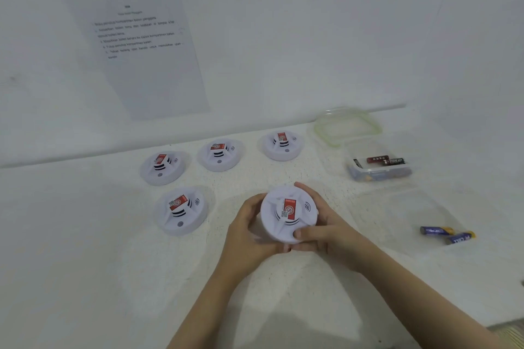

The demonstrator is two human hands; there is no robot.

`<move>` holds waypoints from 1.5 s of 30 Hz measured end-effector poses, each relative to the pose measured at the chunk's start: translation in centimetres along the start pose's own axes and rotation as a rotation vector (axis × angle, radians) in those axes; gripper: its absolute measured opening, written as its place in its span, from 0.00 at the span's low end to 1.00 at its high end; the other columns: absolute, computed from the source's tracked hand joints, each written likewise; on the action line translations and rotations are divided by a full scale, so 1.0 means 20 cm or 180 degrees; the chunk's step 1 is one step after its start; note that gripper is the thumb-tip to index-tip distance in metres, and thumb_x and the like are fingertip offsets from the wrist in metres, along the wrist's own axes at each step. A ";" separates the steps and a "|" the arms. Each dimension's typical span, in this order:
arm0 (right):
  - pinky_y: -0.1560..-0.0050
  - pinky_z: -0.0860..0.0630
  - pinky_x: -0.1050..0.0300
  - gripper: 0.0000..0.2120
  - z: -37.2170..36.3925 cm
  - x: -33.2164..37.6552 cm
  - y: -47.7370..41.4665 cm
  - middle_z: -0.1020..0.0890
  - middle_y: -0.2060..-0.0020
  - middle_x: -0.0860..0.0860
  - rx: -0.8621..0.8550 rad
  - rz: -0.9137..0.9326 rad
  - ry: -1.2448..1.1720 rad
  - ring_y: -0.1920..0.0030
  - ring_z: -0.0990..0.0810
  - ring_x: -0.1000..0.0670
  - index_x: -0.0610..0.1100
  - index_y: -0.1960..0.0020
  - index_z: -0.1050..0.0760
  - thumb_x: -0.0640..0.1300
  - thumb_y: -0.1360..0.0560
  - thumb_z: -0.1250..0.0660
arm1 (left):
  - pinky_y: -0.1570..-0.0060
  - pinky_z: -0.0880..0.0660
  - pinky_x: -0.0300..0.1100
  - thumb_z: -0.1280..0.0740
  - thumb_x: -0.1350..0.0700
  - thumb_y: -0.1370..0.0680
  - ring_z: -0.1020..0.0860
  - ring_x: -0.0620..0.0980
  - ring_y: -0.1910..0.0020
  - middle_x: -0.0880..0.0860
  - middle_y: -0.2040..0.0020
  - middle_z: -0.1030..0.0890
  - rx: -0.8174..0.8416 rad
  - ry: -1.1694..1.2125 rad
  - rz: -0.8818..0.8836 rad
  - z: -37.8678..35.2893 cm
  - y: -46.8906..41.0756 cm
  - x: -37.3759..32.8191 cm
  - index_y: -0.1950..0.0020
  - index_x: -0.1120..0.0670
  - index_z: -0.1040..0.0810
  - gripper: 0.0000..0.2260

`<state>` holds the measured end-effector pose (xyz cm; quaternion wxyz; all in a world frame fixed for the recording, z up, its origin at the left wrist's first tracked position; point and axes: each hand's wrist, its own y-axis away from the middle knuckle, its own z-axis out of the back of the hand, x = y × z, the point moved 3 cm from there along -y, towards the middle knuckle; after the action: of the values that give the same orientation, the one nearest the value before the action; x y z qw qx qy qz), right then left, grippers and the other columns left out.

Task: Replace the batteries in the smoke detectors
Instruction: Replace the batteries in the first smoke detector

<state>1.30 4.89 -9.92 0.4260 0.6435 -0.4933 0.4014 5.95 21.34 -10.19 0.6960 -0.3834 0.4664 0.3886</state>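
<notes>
A round white smoke detector (pixel 286 214) with a red sticker on its raised middle is held just above the white table, tilted toward me. My left hand (pixel 249 231) curls round its left and lower side. My right hand (pixel 320 225) grips its right edge, thumb on the front rim. Several more white detectors lie face up on the table: one at the near left (pixel 181 211) and three in a row behind (pixel 164 167), (pixel 219 154), (pixel 281 145). Two blue and gold batteries (pixel 446 234) lie loose at the right.
A clear plastic box (pixel 378 170) holding several batteries stands at the back right, with its green-rimmed lid (pixel 347 126) lying behind it. A printed instruction sheet (pixel 147 48) hangs on the white wall. The table's edge (pixel 507 329) shows at the lower right.
</notes>
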 end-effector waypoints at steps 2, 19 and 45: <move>0.51 0.21 0.45 0.40 0.00 -0.01 0.00 0.26 0.36 0.49 -0.0004 0.0037 -0.0019 0.40 0.22 0.43 0.57 0.31 0.37 0.30 0.35 0.32 | 0.46 0.21 0.46 0.18 0.59 0.42 0.22 0.45 0.41 0.42 0.41 0.21 0.0005 -0.0065 -0.0005 0.00 0.00 0.01 0.37 0.47 0.27 0.37; 0.47 0.22 0.41 0.38 0.04 -0.04 -0.01 0.26 0.37 0.49 -0.0053 0.0298 0.0374 0.38 0.24 0.45 0.54 0.31 0.37 0.30 0.36 0.31 | 0.52 0.21 0.39 0.17 0.61 0.42 0.21 0.42 0.45 0.39 0.43 0.20 -0.0068 -0.0145 -0.0027 0.00 0.00 0.04 0.37 0.46 0.27 0.37; 0.43 0.24 0.39 0.38 0.05 -0.04 -0.01 0.27 0.36 0.50 -0.0020 0.0306 0.0500 0.36 0.26 0.45 0.57 0.31 0.38 0.31 0.35 0.32 | 0.52 0.22 0.37 0.19 0.58 0.41 0.20 0.45 0.49 0.44 0.46 0.17 0.0143 -0.0086 -0.0025 0.02 0.01 0.03 0.33 0.46 0.27 0.38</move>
<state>1.40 4.30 -11.06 0.4456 0.5843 -0.4900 0.4690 6.15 21.83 -10.77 0.7122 -0.3642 0.4641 0.3805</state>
